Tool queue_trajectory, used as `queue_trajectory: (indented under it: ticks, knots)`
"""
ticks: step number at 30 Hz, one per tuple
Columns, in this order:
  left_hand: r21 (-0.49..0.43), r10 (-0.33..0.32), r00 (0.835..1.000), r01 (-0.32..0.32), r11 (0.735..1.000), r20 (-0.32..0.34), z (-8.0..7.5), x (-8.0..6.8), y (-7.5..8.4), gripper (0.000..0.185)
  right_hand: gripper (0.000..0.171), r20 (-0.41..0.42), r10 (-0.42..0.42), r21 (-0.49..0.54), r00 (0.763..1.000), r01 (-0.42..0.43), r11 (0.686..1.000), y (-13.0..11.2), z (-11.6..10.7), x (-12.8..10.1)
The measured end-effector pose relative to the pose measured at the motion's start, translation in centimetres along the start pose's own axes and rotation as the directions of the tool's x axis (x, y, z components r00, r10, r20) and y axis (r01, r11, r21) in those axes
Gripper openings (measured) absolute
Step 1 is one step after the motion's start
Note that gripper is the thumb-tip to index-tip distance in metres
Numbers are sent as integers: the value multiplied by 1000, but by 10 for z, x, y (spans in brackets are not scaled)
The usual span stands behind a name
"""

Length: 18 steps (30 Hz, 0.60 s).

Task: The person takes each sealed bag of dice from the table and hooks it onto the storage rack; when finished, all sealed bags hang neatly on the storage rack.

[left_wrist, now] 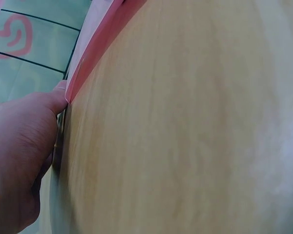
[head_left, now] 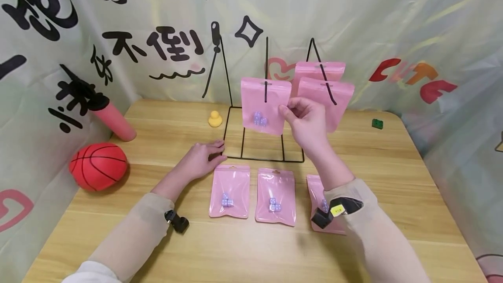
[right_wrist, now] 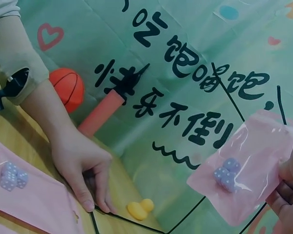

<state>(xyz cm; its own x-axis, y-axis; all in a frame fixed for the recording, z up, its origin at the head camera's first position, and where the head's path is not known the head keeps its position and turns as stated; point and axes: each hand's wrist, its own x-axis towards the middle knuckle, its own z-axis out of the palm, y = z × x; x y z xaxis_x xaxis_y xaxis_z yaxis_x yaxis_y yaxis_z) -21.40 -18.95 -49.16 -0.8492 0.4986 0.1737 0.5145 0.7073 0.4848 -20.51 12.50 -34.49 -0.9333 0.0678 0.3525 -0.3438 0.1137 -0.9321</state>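
My right hand [head_left: 310, 123] pinches the right edge of a pink zip pouch [head_left: 255, 99] with lilac dice [head_left: 259, 119] inside. The middle prong of a black wire rack [head_left: 259, 159] passes through that pouch's hang hole. Two more pink pouches [head_left: 332, 99] hang from the rack's right prong, partly behind my hand. The left prong carries nothing. At the rack's front left base corner, my left hand [head_left: 198, 160] holds the frame between thumb and fingers, as the right wrist view [right_wrist: 88, 168] shows. Three pink pouches [head_left: 275, 191] lie flat in front, the right one partly under my forearm.
A yellow rubber duck [head_left: 215, 119] sits left of the rack. Farther left are a red toy basketball [head_left: 98, 167] and a pink cylinder with a black top [head_left: 115, 121]. A small green block [head_left: 377, 123] lies at the right. A printed curtain [head_left: 393, 21] closes off the back.
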Motion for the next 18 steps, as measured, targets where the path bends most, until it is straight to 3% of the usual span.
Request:
queue_trajectory:
  ticks: [9, 18]
  knots:
    - [-1, -9, 1000, 9, 1000, 7, 0, -1, 0, 42, 9, -55, 5, -53, 998, -8, 999, 0, 8, 16]
    - [-3, -20, 1000, 20, 1000, 8, -1, -1, 2, 44, 7, -78, 35, -29, 996, -37, 999, -1, 15, 25]
